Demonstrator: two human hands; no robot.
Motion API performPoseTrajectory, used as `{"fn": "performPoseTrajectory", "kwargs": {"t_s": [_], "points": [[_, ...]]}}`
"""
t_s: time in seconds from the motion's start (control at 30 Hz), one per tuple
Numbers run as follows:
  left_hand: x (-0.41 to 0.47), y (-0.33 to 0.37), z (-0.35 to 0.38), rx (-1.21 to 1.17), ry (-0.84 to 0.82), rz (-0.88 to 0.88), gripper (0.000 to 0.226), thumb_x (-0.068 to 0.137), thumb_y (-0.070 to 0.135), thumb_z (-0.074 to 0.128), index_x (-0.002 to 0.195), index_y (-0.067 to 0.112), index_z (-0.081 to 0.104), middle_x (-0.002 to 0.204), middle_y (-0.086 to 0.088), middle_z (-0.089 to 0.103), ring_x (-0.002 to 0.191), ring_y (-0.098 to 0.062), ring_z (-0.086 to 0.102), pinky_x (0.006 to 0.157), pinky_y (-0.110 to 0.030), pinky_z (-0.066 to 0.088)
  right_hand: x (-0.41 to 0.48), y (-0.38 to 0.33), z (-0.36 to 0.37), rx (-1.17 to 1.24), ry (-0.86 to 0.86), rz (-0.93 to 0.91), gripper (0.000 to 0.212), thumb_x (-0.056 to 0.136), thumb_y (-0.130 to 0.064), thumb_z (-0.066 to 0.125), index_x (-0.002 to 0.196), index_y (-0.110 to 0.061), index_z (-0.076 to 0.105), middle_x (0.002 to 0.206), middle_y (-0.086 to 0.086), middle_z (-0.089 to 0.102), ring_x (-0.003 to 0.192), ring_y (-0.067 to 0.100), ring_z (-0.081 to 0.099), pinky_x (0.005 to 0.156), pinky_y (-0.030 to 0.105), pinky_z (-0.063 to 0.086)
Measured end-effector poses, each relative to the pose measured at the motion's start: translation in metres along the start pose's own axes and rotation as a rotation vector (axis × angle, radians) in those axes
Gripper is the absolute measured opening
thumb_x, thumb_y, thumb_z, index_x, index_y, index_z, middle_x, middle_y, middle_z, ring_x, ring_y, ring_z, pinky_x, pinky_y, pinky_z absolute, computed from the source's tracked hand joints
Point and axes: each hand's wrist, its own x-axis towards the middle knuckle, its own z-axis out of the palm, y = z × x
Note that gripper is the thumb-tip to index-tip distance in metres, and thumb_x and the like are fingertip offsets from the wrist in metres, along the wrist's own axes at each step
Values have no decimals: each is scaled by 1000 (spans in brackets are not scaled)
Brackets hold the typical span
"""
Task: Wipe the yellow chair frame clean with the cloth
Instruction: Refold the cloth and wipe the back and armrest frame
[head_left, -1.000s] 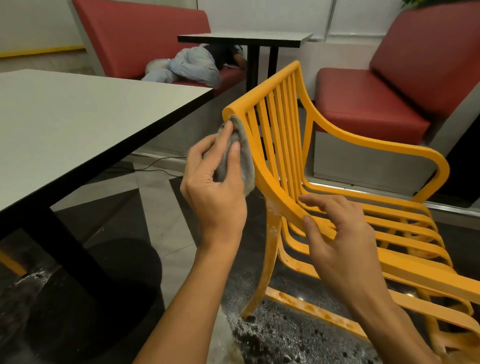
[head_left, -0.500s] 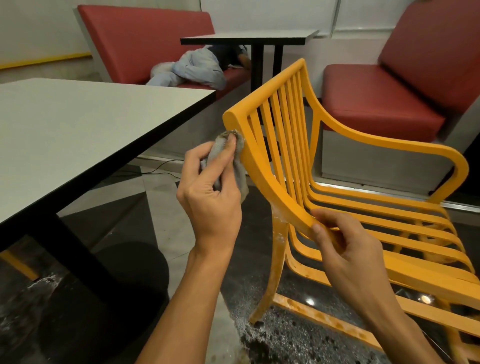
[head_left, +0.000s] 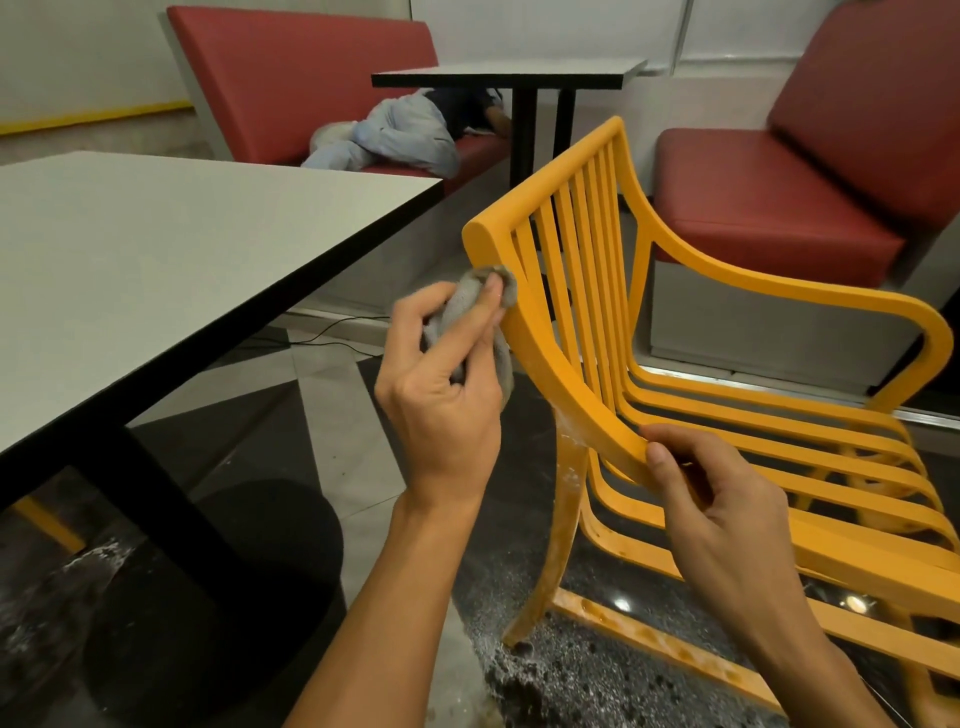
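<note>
- Dining-room setting; red bench seats (head_left: 753, 208) line the wall; white table (head_left: 156, 260) on my left; dark floor (head_left: 571, 675) wet and speckled under the chair.
- Yellow chair frame (head_left: 535, 343) stands just right of the table, slatted back nearest me, seat running away to the right.
- Left hand (head_left: 441, 395): fingers curled round a bunched grey cloth (head_left: 470, 296); thumb on top, pressing the wad against the outer edge of the near back upright, just below the top rail.
- Right hand (head_left: 727, 519): thumb and fingers pinch the near side rail where the back curves into the seat; serves as a brace.
- Handling, judged: frame looks rigid and smooth-painted; probably slick where wet; likely light enough to skid under a firm wipe, so the brace matters.
- Best hold: the thick side rail, not the thin slats.
- Cloth is soft and limp; should fold round edges and between slats; needs a firm grip to stay bunched.
- Whitish residue (head_left: 569, 467) on the rear leg beside my right thumb; that stretch looks uncleaned.
</note>
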Motion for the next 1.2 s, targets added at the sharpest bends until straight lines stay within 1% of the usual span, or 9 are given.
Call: {"fn": "performPoseTrajectory", "kwargs": {"t_s": [0.07, 0.13, 0.3, 0.47, 0.73, 0.87, 1.0, 1.07, 1.2], "points": [[12, 2, 0, -4, 38, 3, 25, 97, 6, 77, 122, 6, 78, 115, -14, 67, 103, -11, 65, 86, -17, 57, 0, 1, 0, -1, -3, -5, 41, 95, -54, 47, 124, -34, 68, 110, -18, 67, 100, -1, 62, 80, 34, 58], [13, 1, 1, -6, 31, 22, 24, 97, 7, 78, 121, 5, 78, 114, -15, 67, 102, -12, 66, 85, -18, 57, 0, 1, 0, 0, -7, -10, 41, 96, -52, 47, 125, -33, 68, 110, -17, 67, 101, 0, 62, 81, 35, 58], [-14, -12, -3, 1, -88, 58, 23, 98, 6, 76, 120, 1, 78, 117, -17, 67, 101, -26, 71, 79, -36, 64, 0, 3, -1, -6, -3, -21, 33, 100, -48, 47, 123, -35, 67, 107, -18, 68, 99, 0, 63, 79, 36, 58], [15, 0, -1, -40, 49, -20, 26, 97, 6, 77, 122, 4, 77, 118, -13, 67, 107, -2, 63, 89, -19, 57, 2, 4, -1, -11, -5, -30, 31, 103, -42, 50, 123, -31, 70, 106, -19, 69, 97, 1, 64, 77, 32, 57], [-4, -3, 0, -46, -6, -54, 25, 97, 4, 77, 122, 1, 77, 112, -12, 69, 101, -1, 65, 86, -16, 57, 3, 4, -4, -13, -24, -32, 31, 101, -44, 47, 120, -34, 69, 104, -19, 69, 96, -2, 62, 74, 26, 52], [17, 4, 2, -54, 71, -82, 30, 99, 10, 75, 128, 5, 74, 115, -11, 67, 102, 6, 62, 87, -14, 55, 4, 2, -4, -4, -11, -40, 31, 102, -45, 47, 119, -33, 70, 102, -21, 68, 96, 0, 63, 75, 29, 54], [2, 0, 1, -52, -7, -47, 27, 98, 5, 75, 125, 3, 75, 112, -11, 67, 100, 2, 64, 84, -16, 56, 3, 5, -5, -18, -27, -40, 31, 103, -42, 48, 121, -30, 71, 103, -19, 69, 95, 1, 64, 75, 30, 56], [-11, -7, -4, -30, -85, -7, 25, 97, 3, 76, 122, 0, 76, 111, -14, 68, 96, -9, 66, 80, -19, 57, 4, 4, -6, -21, -27, -46, 31, 104, -40, 48, 121, -29, 71, 103, -19, 69, 96, 1, 63, 75, 29, 54], [-32, -12, -11, -3, -235, 41, 27, 97, 0, 75, 124, 0, 75, 116, -17, 68, 93, -21, 67, 79, -23, 58, 6, 2, -6, -27, -40, -46, 32, 106, -39, 48, 120, -26, 73, 98, -17, 69, 91, 0, 61, 72, 22, 43]]}}
